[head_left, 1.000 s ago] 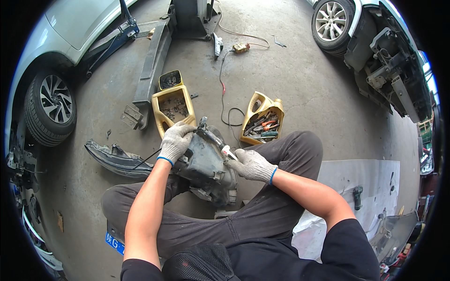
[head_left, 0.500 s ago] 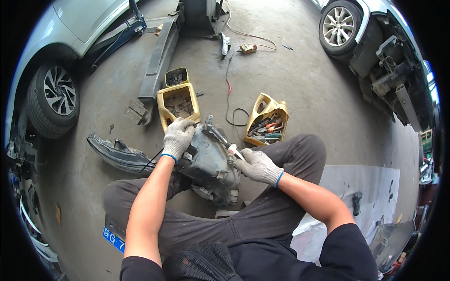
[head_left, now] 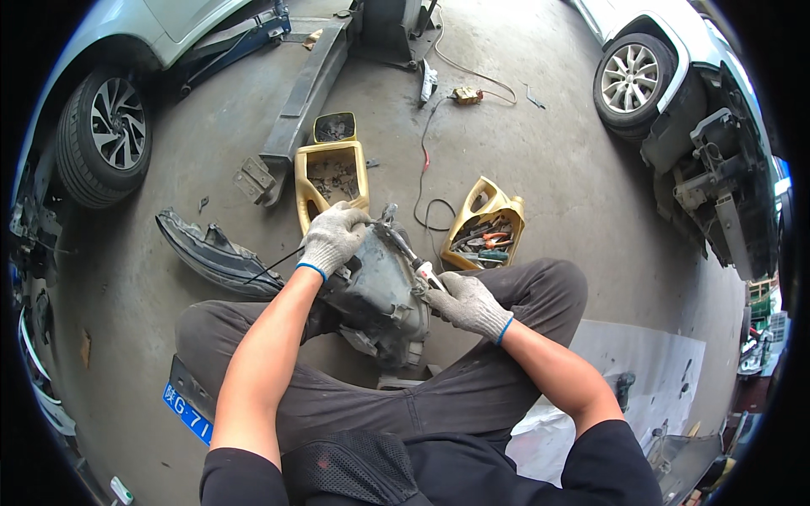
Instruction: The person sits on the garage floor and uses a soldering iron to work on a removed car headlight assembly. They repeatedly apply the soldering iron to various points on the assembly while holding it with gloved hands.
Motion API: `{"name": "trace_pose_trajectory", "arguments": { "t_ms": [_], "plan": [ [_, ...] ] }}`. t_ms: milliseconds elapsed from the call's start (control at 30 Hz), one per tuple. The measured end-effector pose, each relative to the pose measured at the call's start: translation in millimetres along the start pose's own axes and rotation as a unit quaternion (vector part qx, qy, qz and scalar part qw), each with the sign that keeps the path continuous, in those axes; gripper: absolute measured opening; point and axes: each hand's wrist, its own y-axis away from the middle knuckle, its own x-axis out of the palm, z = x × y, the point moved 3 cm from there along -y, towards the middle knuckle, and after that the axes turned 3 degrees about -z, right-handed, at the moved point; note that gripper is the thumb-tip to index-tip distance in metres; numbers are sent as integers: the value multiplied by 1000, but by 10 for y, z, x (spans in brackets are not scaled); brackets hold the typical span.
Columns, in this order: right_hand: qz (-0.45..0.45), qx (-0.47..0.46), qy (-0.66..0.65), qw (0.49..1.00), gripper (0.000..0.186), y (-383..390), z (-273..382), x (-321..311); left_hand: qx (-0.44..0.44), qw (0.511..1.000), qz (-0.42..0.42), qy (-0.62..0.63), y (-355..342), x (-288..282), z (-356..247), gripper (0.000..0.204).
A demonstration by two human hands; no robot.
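Observation:
My left hand point(head_left: 333, 236), in a grey knit glove, is closed on a thin black strip point(head_left: 268, 270) at the top of a dark plastic headlamp housing point(head_left: 375, 299) resting across my legs. My right hand point(head_left: 467, 299), also gloved, grips a tool point(head_left: 426, 271) with a white handle and metal shaft, angled up toward my left fingertips along the housing's upper edge. The tool's tip is hard to make out. A curved lamp part point(head_left: 211, 253) lies on the floor at the left, beside the housing.
Cut-open yellow jugs hold small parts point(head_left: 333, 181) and hand tools point(head_left: 485, 236). A lift arm point(head_left: 299, 93), jack point(head_left: 245, 38) and cable point(head_left: 430, 160) lie beyond. Cars stand left point(head_left: 105, 135) and right point(head_left: 633, 80). A white sheet point(head_left: 641, 346) with tools is at the right.
The whole view has shifted, with the jugs and cars appearing higher and farther right. My hands, the tool and the housing keep nearly the same arrangement.

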Motion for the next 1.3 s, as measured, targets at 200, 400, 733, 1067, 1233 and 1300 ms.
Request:
{"name": "trace_pose_trajectory", "arguments": {
  "t_ms": [200, 400, 733, 1067, 1233, 1300],
  "plan": [
    [-10, -14, -5, 1000, 51, -25, 17, -24, -1, 1000, 16, -8, -4, 37, 17, 21],
    [-36, -7, -92, 995, 40, 4, -13, -80, -51, 995, -34, -76, 18, -14, -36, 19],
    [-15, 55, -97, 994, 34, 90, 110, -53, -116, 978, -129, -114, 47, -91, 21, 14],
    [-30, 9, -152, 988, 20, 76, -61, -7, -87, 991, -41, -95, 30, -158, 321, 16],
    [-13, 25, -176, 984, 24, 102, 62, -6, -182, 979, -54, -70, 44, -116, 502, 23],
    [-13, 28, -173, 984, 25, 115, 80, -29, -198, 977, -39, -68, 29, -109, 519, 24]
  ]
}}
